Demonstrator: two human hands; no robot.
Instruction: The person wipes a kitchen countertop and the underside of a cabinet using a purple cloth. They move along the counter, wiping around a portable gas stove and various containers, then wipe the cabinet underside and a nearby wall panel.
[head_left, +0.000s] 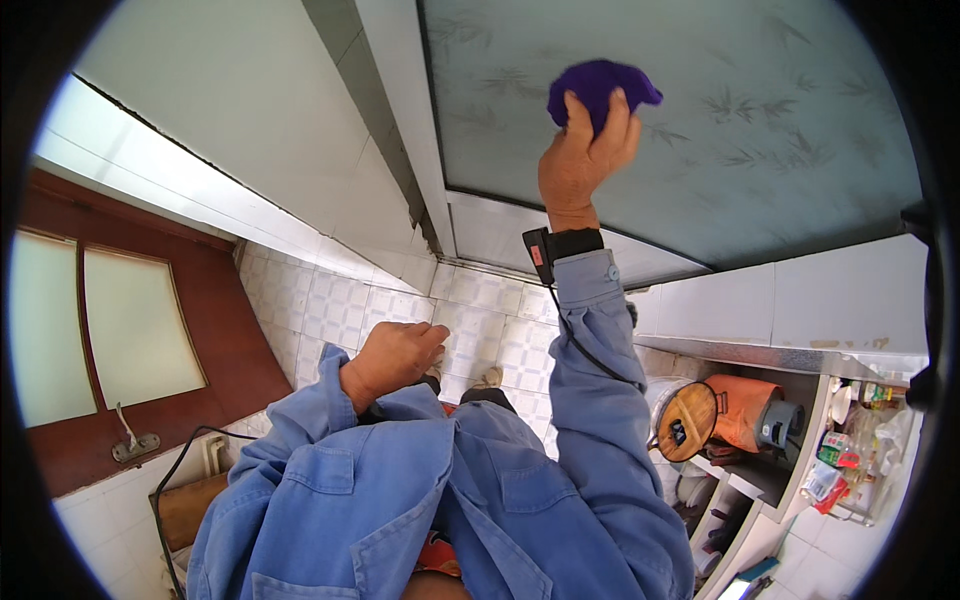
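My right hand (585, 161) is raised at arm's length, its fingers spread over a bunched purple cloth (600, 86). Behind the cloth stands a frosted glass panel (675, 172) patterned with bamboo leaves; the cloth appears to lie against it. A pale frame (405, 112) borders the glass on the left. Low in front of my body, my left hand (397, 356) is loosely curled, its back towards the camera. Nothing shows in it, though its palm is hidden. A black strap with a small device and cable (538, 247) is around my right wrist.
To the left is a brown door (225, 352) with glass panes and a metal handle (135, 442). At right, a round wooden lid (686, 420), an orange gas cylinder (742, 409) and a rack of packets (847, 457) stand near a tiled ledge (772, 300). Pale tiles cover the floor (472, 330).
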